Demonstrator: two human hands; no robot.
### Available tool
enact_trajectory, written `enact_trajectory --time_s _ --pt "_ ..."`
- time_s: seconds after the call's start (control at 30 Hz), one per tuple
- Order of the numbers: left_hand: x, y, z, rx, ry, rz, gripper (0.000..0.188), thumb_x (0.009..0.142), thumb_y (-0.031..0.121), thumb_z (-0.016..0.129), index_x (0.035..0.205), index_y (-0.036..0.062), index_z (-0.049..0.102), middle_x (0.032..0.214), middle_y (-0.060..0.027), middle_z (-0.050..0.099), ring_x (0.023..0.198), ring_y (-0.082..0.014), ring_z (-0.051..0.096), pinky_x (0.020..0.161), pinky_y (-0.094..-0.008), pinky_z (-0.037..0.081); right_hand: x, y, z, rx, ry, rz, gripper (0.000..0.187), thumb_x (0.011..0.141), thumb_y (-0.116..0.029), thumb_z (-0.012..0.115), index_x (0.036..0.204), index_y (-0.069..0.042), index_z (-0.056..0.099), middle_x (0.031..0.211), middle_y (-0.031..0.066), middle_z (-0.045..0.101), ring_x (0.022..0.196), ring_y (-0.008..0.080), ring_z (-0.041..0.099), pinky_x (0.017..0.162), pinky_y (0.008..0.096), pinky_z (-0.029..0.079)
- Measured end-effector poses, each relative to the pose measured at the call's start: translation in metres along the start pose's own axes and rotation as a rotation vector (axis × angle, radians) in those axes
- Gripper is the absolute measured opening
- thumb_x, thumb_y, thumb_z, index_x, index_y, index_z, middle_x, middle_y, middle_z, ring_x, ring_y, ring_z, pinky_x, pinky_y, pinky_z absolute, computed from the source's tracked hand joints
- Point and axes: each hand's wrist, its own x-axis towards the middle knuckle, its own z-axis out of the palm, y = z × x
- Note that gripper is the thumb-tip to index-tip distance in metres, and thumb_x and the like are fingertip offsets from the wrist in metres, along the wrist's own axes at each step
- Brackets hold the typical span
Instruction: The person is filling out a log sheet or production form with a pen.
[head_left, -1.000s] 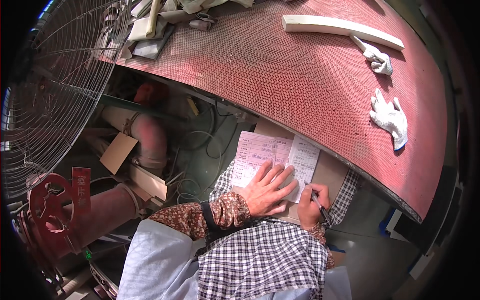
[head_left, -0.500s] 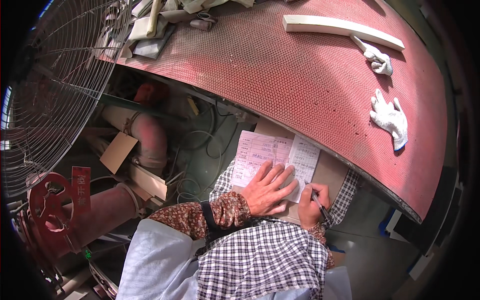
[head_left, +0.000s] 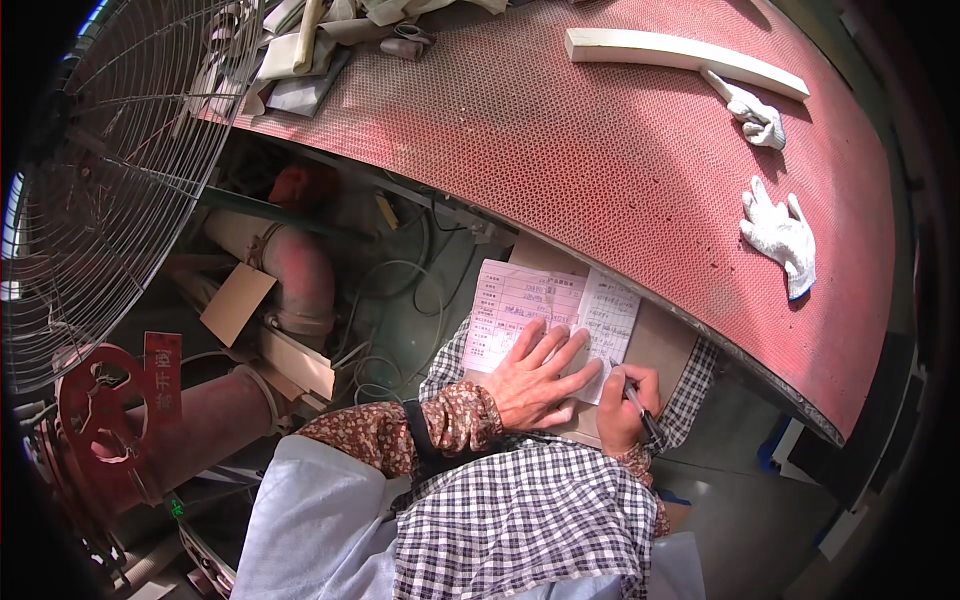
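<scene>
Little has shifted vs. the frame 1 s ago: both hands sit at the same spot low of centre, w/ the right fist tipped only slightly on its pen.

Left hand (head_left: 535, 378) lies flat, fingers spread, pressing down on the pink form (head_left: 520, 318) and the lower edge of the white sheet (head_left: 606, 322) beside it, just right of centre frame. Right hand (head_left: 624, 404), directly right of the left one, is curled shut around a dark pen (head_left: 640, 410), tip touching the white sheet's lower right corner. Both papers rest on a brown cardboard board (head_left: 663, 345) that lies over a checked cloth (head_left: 690, 385), apparently on the person's lap, though the view there is cramped.

Above and to the right, a red perforated table (head_left: 560, 150) arcs across the frame. On it: two white work gloves, one (head_left: 778, 232) at right edge, another (head_left: 752, 112) at upper right, touching a long pale foam strip (head_left: 680, 55). Scraps of pale material (head_left: 300, 60) pile at the table's upper left end. A wire-caged fan (head_left: 120, 150) fills the upper left; a red pipe w/ valve wheel (head_left: 100, 410) sits lower left.
</scene>
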Motion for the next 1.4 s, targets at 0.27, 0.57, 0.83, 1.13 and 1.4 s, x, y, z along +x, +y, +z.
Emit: enact_trajectory --time_s 0.27,0.57,0.83,1.13,1.4 --pt "0.0014 -0.0001 0.0019 -0.016 0.003 -0.001 0.081 0.084 0.049 0.074 0.156 0.0258 0.047 0.160 -0.0193 0.042 0.139 -0.0400 0.047 0.120 -0.0653 0.030 -0.0003 0.0009 0.0004 0.030 0.014 -0.015 0.013 0.094 -0.014 0.071 0.094 -0.002 0.065 0.073 0.0071 0.066 0.062 0.0158 0.061 0.059 0.0334 0.050" --pt "0.0029 0.0025 -0.0013 -0.010 0.033 -0.017 0.077 0.081 0.046 0.076 0.152 0.0251 0.054 0.158 -0.0179 0.045 0.139 -0.0398 0.047 0.120 -0.0637 0.030 0.0008 -0.0038 -0.0009 0.004 0.026 0.025 0.013 0.090 -0.014 0.073 0.090 -0.003 0.066 0.073 0.0129 0.066 0.062 0.0284 0.065 0.059 0.0412 0.052" --pt "0.0012 0.0001 0.0025 -0.009 0.043 0.013 0.076 0.086 0.048 0.072 0.155 0.0240 0.049 0.158 -0.0192 0.044 0.138 -0.0395 0.048 0.118 -0.0650 0.031 0.0005 -0.0024 0.0006 0.010 0.041 -0.016 0.015 0.091 -0.014 0.072 0.089 -0.001 0.064 0.071 0.0124 0.064 0.060 0.0268 0.064 0.058 0.0397 0.051" --pt "0.0010 -0.0005 -0.0028 -0.038 0.016 0.009 0.083 0.083 0.046 0.075 0.156 0.0202 0.046 0.160 -0.0222 0.042 0.140 -0.0415 0.047 0.119 -0.0669 0.029 -0.0012 0.0032 0.0003 -0.027 -0.005 -0.015 0.012 0.095 -0.013 0.069 0.091 -0.002 0.064 0.072 0.0081 0.064 0.061 0.0178 0.059 0.058 0.0353 0.049" --pt "0.0019 0.0003 -0.0018 -0.018 0.000 0.001 0.081 0.084 0.049 0.073 0.156 0.0232 0.048 0.161 -0.0202 0.042 0.138 -0.0402 0.049 0.119 -0.0657 0.030 -0.0006 0.0043 -0.0004 -0.028 0.001 -0.032 0.013 0.095 -0.013 0.069 0.090 -0.002 0.063 0.072 0.0079 0.064 0.061 0.0174 0.059 0.058 0.0352 0.049"
